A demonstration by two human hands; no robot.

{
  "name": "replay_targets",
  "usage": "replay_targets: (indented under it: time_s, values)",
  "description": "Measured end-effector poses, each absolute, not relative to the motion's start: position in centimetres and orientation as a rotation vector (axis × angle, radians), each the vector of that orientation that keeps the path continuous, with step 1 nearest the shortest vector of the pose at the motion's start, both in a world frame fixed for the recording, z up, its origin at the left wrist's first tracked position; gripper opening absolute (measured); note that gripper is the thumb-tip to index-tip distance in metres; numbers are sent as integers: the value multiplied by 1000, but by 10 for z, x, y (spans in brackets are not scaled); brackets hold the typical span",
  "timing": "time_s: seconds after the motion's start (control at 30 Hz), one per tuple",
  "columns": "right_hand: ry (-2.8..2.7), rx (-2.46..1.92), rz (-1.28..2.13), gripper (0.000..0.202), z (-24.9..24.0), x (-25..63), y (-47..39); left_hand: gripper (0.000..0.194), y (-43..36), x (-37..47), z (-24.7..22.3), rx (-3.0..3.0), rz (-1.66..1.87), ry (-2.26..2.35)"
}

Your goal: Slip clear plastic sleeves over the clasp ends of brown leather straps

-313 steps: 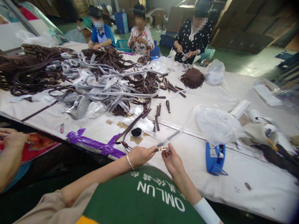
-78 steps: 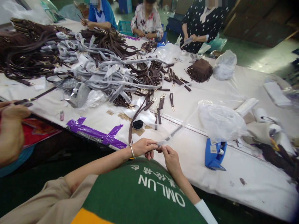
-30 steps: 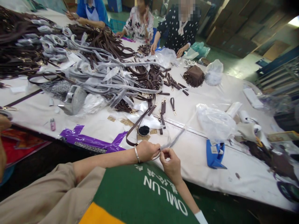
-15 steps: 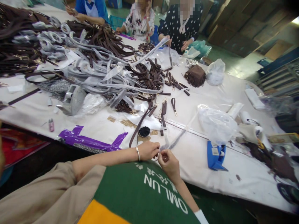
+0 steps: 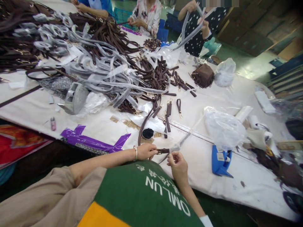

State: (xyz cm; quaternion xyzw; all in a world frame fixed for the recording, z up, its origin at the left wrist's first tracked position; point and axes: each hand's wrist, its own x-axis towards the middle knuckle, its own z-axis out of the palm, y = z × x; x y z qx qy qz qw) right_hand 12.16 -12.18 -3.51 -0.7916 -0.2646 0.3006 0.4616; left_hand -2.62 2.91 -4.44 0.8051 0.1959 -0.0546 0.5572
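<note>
Your left hand (image 5: 146, 152) pinches the brown strap (image 5: 163, 151) — it runs right; there your right hand (image 5: 178, 163) pinches the clear sleeve (image 5: 175, 147).

A white cloth covers the long table (image 5: 251, 179). On its far left lies a tangled heap of brown straps (image 5: 113, 39), with straps wrapped in gray plastic (image 5: 94, 78) across it. In front sits a gray tape dispenser (image 5: 78, 97). A pink lighter (image 5: 53, 124) lies near purple tape (image 5: 92, 143) stuck along the near edge. Short straps with clips (image 5: 168, 108) lie mid-table, and a long brown strap (image 5: 144, 124) curves toward the near edge. Rightward rest a fringed brown bundle (image 5: 204, 75), a clear plastic bag (image 5: 223, 130) and a blue tape dispenser (image 5: 219, 162).
</note>
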Motion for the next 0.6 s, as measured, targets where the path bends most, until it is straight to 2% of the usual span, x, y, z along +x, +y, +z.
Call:
replay_targets:
  time_s: [0.1, 0.23, 0.4, 0.5, 0.6]
  values:
    - [-814, -1986, 762, 23, -35, 110, -116, 32, 28, -20, -34, 2123, -7, 525]
    - [-646, -1906, 880, 27, -33, 106, -112, 31, 21, -16, -29, 2420, 121, 529]
    - [-590, -1891, 874, 25, -22, 109, -110, 20, 12, -14, -32, 2722, 160, 216]
    - [-608, -1928, 838, 26, -20, 110, -112, 17, 11, -8, -29, 2743, 171, 117]
    - [-730, -1990, 739, 28, -27, 111, -121, 21, 8, -4, -25, 2557, 171, 381]
